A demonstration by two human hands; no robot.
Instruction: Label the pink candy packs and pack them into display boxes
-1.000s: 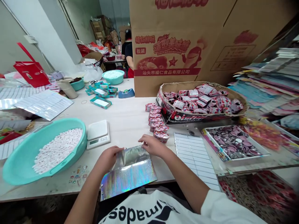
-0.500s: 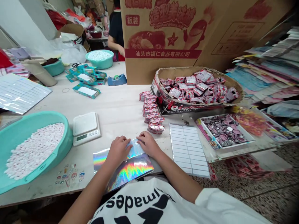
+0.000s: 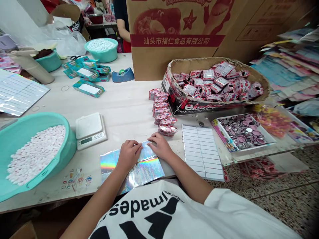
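Note:
A holographic silver sheet lies flat at the table's near edge. My left hand rests on its top middle with the fingers curled, pinching at the upper edge. My right hand presses on the sheet's top right corner, fingers bent together. Just beyond my right hand stand stacks of small pink round tins. A sheet of white labels lies to the right of my right arm.
A teal basin of white candies sits at left beside a small white scale. A cardboard tray of pink packets, a tray of round lids, teal boxes, a tape dispenser and a large carton stand behind. Another person stands at the far table.
The sheet, lifted and curled a second ago, now lies flat on the table. Both hands moved closer together along its top edge. The view tilted down.

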